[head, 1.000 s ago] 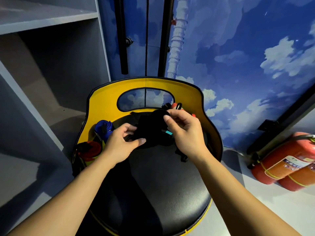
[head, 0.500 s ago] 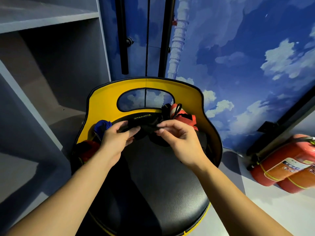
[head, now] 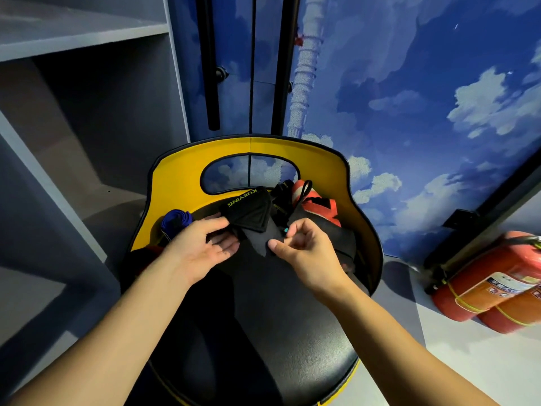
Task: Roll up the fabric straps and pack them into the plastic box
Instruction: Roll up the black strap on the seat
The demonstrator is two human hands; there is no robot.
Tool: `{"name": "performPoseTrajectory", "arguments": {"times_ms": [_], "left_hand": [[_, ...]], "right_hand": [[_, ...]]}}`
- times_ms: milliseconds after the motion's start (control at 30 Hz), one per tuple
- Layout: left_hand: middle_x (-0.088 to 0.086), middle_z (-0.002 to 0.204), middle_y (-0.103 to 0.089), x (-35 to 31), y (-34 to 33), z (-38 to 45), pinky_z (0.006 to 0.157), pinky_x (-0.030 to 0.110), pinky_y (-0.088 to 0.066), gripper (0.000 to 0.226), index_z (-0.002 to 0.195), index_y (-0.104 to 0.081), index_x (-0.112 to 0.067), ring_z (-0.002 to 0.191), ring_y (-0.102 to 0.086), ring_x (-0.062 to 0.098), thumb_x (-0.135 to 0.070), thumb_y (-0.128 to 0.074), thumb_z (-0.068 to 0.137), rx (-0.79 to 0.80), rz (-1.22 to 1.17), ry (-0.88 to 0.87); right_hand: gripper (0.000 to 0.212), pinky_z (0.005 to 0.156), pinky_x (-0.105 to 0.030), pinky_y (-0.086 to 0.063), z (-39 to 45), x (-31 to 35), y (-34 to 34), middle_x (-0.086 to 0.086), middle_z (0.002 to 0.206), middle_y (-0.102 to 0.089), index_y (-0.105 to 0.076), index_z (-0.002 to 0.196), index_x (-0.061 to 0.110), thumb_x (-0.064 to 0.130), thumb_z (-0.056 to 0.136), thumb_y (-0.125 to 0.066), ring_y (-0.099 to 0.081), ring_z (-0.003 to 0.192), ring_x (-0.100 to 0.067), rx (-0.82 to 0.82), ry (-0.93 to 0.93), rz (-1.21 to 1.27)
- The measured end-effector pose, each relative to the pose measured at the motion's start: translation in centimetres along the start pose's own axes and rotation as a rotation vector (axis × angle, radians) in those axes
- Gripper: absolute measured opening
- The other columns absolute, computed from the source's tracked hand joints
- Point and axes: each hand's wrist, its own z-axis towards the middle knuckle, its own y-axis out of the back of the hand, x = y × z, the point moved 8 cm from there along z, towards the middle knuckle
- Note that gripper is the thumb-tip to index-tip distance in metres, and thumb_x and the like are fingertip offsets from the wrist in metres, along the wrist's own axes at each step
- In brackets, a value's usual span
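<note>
From the head view, a blue roll (head: 175, 222) lies just left of the left hand (head: 199, 250) and an orange strap (head: 317, 202) just beyond the right hand (head: 304, 250), both against the yellow back (head: 181, 177) of the chair, with a fire extinguisher (head: 491, 282) well off to the right. Between the hands lies the black strap (head: 248, 213) on the seat (head: 278, 332) — the left holds its near left edge with fingers half curled, the right pinches its lower corner between thumb and curled fingers.
</note>
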Motion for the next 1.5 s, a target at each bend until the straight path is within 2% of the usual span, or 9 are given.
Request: {"name": "performPoseTrajectory", "arguments": {"times_ms": [100,233,367,633,833,967,1133,1267,1500], "left_hand": [[0.019,0.099,-0.063,0.5,-0.8,-1.0,0.101,0.041,-0.043,0.011,0.102,-0.061,-0.011,0.095,-0.062,0.027,-0.004,-0.057,0.094,0.011,-0.007,0.075],[0.018,0.095,-0.064,1.3,-1.1,-1.7,0.083,0.038,-0.045,0.007,0.096,-0.060,-0.010,0.091,-0.060,0.027,-0.006,-0.056,0.093,0.031,0.019,0.135],[0.021,0.094,-0.066,2.2,-1.1,-2.2,0.087,0.039,-0.043,0.005,0.095,-0.061,-0.005,0.091,-0.061,0.029,-0.005,-0.057,0.092,0.027,0.004,0.193],[0.023,0.096,-0.068,2.4,-1.4,-2.1,0.090,0.040,-0.045,0.008,0.099,-0.062,-0.002,0.094,-0.063,0.031,-0.004,-0.057,0.093,0.048,0.009,0.205],[0.016,0.099,-0.070,1.0,-1.6,-1.6,0.087,0.041,-0.048,0.022,0.100,-0.066,-0.016,0.095,-0.065,0.028,0.000,-0.052,0.096,0.107,0.184,0.029],[0.016,0.116,-0.070,-0.3,-1.8,-1.6,0.090,0.040,-0.051,0.033,0.118,-0.067,-0.016,0.097,-0.067,0.029,0.002,-0.054,0.094,0.149,0.385,-0.120],[0.010,0.114,-0.073,-1.5,-2.2,-2.2,0.098,0.045,-0.054,0.042,0.110,-0.072,-0.020,0.110,-0.068,0.029,0.011,-0.067,0.083,0.187,0.614,-0.335],[0.005,0.108,-0.075,-1.9,-2.8,-2.8,0.097,0.035,-0.054,0.050,0.105,-0.075,-0.029,0.104,-0.071,0.021,0.011,-0.077,0.075,0.269,0.804,-0.475],[-0.001,0.121,-0.071,-1.1,-2.8,-2.7,0.091,0.032,-0.055,0.057,0.123,-0.056,-0.021,0.114,-0.067,0.019,0.007,-0.076,0.078,0.372,0.709,-0.375]], "right_hand": [[0.033,0.065,-0.033,-0.039,0.3,-0.4,0.5,0.005,0.066,-0.051,-0.048,0.081,0.018,0.014,0.083,-0.081,-0.045,0.064,-0.013,-0.023,0.012,-0.058],[0.036,0.061,-0.032,-0.037,0.5,-0.5,0.8,0.011,0.064,-0.051,-0.045,0.076,0.021,0.019,0.084,-0.080,-0.042,0.062,-0.010,-0.037,0.052,-0.135],[0.038,0.062,-0.032,-0.037,0.3,-0.1,1.0,-0.005,0.069,-0.053,-0.042,0.074,0.021,0.021,0.084,-0.079,-0.044,0.065,-0.012,-0.086,0.125,-0.170],[0.043,0.061,-0.031,-0.041,0.2,-0.4,2.1,0.003,0.066,-0.057,-0.045,0.074,0.017,0.030,0.078,-0.085,-0.052,0.064,-0.013,-0.207,0.058,-0.151],[0.027,0.079,-0.031,-0.051,0.5,-0.6,0.2,-0.018,0.084,-0.072,-0.048,0.097,0.011,-0.004,0.086,-0.068,-0.070,0.085,-0.023,-0.049,-0.117,0.165],[0.058,0.086,-0.033,-0.048,0.5,-1.0,-0.9,-0.024,0.108,-0.071,-0.052,0.125,0.010,0.012,0.068,-0.061,-0.069,0.098,-0.025,0.073,-0.299,0.373],[0.049,0.099,-0.035,-0.049,0.1,-0.5,-1.2,-0.003,0.120,-0.072,-0.067,0.124,0.017,0.046,0.084,-0.073,-0.065,0.116,-0.018,0.207,-0.351,0.357],[0.025,0.097,-0.034,-0.053,-0.1,0.3,-1.3,-0.009,0.115,-0.073,-0.076,0.107,0.011,0.016,0.082,-0.077,-0.067,0.112,-0.019,0.277,-0.302,0.427],[0.040,0.084,-0.032,-0.056,0.4,0.6,-0.6,-0.023,0.112,-0.071,-0.068,0.115,-0.001,0.005,0.075,-0.072,-0.069,0.101,-0.029,0.253,-0.186,0.404]]}}
